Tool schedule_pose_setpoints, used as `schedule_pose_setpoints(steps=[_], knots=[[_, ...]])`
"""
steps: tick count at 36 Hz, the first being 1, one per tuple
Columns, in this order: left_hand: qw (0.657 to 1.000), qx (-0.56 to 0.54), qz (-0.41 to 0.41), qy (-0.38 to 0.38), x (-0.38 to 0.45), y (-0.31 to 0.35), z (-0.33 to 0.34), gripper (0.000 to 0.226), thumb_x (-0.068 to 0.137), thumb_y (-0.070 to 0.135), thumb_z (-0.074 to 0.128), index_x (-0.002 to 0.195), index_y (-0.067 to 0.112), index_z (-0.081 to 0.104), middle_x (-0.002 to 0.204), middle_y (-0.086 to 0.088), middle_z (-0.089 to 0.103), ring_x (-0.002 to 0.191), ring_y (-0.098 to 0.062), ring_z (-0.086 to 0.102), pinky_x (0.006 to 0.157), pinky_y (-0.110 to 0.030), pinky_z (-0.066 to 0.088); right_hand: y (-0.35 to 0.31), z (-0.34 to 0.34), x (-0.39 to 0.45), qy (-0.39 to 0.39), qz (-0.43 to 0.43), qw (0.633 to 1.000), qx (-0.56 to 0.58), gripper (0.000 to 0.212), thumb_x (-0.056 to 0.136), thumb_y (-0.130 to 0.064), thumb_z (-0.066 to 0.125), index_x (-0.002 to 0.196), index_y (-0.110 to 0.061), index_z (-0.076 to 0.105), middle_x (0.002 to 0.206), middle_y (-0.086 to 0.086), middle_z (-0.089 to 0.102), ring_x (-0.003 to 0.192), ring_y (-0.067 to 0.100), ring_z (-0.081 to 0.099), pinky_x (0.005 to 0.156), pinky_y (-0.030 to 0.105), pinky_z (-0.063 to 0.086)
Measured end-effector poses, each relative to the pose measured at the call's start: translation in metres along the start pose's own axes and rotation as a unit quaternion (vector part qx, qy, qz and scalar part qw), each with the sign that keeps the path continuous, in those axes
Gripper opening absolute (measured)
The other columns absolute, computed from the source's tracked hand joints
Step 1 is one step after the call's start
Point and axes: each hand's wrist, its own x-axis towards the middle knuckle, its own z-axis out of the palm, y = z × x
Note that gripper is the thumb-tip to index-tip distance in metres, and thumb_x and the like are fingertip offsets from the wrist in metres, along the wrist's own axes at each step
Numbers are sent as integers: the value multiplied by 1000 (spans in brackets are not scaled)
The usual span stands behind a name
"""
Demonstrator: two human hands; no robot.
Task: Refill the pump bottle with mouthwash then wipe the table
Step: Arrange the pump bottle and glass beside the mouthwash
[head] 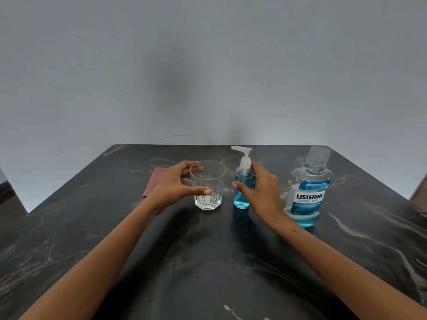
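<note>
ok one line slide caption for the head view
Left hand reaching around a glass, right hand at the pump bottle, mouthwash bottle alongside.

in front of me is a dark marbled table [208,262]. toward its far edge stand a clear glass [208,185], a pump bottle [242,188] of blue liquid, and toward the far right corner a mouthwash bottle [306,195]. a reddish cloth [154,181] lies flat left of the glass.

One readable label here: the mouthwash bottle [308,188] at the right of the table carries a blue and white label with "LISTERINE" in bold dark letters on a white band, and "COOL MINT" in blue just beneath it. There is smaller white print above and below that, too fine and blurred to make out. Nothing else shows any lettering.
</note>
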Motion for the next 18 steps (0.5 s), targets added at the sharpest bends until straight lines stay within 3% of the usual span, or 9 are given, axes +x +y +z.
schedule_pose_setpoints(steps=[1, 4, 5, 7, 9, 14, 18], knots=[[1000, -4, -6, -3, 6, -3, -2, 78, 56, 34, 89, 125, 26, 53, 118, 15, 66, 82, 5, 61, 65, -8, 47, 1, 5, 6, 4, 2, 1000, 4, 54, 76, -17, 77, 124, -6, 54, 118, 11, 66, 108, 24, 61, 92, 31, 49], [1000, -18, -22, -13, 25, -12, -7, 80, 59, 26, 88, 129, 21, 51, 125, 7, 64, 110, -7, 61, 86, -20, 51, 6, 20, 22, 15, 0, 1000, 12, 50, 77, -15, 77, 121, -4, 56, 115, 12, 66, 105, 23, 62, 88, 26, 48], [999, -22, -25, -17, 31, -14, -8, 81, 60, 23, 88, 131, 19, 50, 126, 5, 63, 114, -9, 59, 86, -18, 50, 8, 25, 27, 18, -1, 1000, 11, 50, 77, -15, 76, 121, -4, 56, 115, 12, 67, 104, 23, 63, 88, 26, 48], [999, -23, -26, -24, 40, -18, -10, 81, 61, 21, 87, 132, 16, 48, 128, 2, 62, 114, -8, 59, 78, -11, 50, 11, 33, 36, 25, -1, 1000, 11, 50, 77, -15, 76, 121, -5, 55, 115, 12, 67, 104, 24, 63, 89, 28, 49], [999, -25, -27, -27, 48, -21, -12, 83, 60, 20, 87, 133, 15, 48, 129, 1, 62, 115, -9, 59, 78, -12, 48, 15, 39, 44, 32, 3, 999, 9, 51, 77, -15, 76, 122, -5, 55, 115, 12, 67, 105, 25, 63, 90, 31, 50], [998, -30, -32, -39, 62, -27, -15, 86, 58, 24, 87, 133, 15, 47, 131, -1, 60, 119, -12, 57, 98, -33, 48, 19, 51, 57, 41, 14, 999, 5, 52, 77, -18, 76, 123, -6, 54, 121, 12, 65, 109, 26, 62, 93, 32, 49], [998, -33, -33, -49, 65, -29, -16, 88, 57, 25, 87, 135, 15, 46, 132, 0, 59, 119, -13, 57, 102, -43, 47, 22, 54, 59, 48, 14, 999, -1, 52, 78, -18, 76, 123, -6, 53, 122, 12, 64, 109, 27, 62, 93, 33, 49]])
